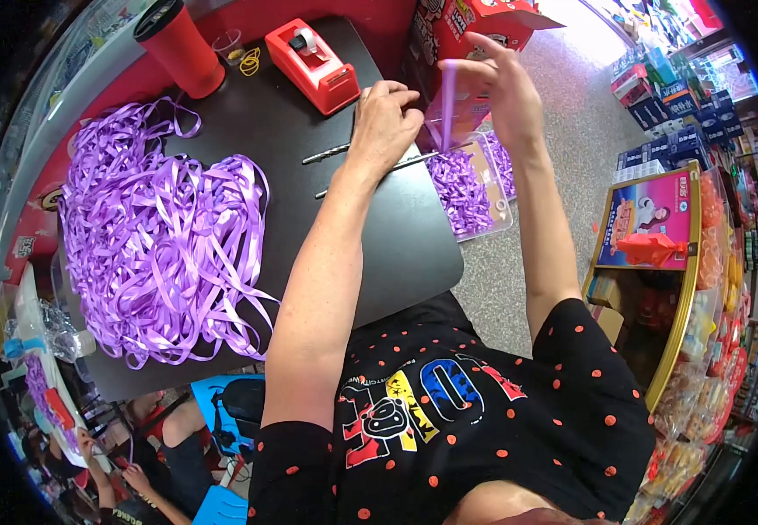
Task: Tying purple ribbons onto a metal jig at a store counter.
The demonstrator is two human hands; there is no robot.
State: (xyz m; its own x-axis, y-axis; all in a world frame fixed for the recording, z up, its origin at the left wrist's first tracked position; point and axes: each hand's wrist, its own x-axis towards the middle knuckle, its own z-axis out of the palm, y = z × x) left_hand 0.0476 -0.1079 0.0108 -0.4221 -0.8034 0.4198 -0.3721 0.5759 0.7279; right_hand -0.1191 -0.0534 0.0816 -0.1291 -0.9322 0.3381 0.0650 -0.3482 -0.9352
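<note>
One purple ribbon [448, 109], upright in view

Red-dotted black short-sleeved shirt [471, 429]

Shop interior, retail: stacked blue cartons [678, 103] of goods; gold-edged display stand [674, 348] with printed poster panel [639, 219]; clear-bagged merchandise [687, 407] ranged alongside; crowded shelving [757, 262] at far right; speckled hard floor [529, 254].
</note>
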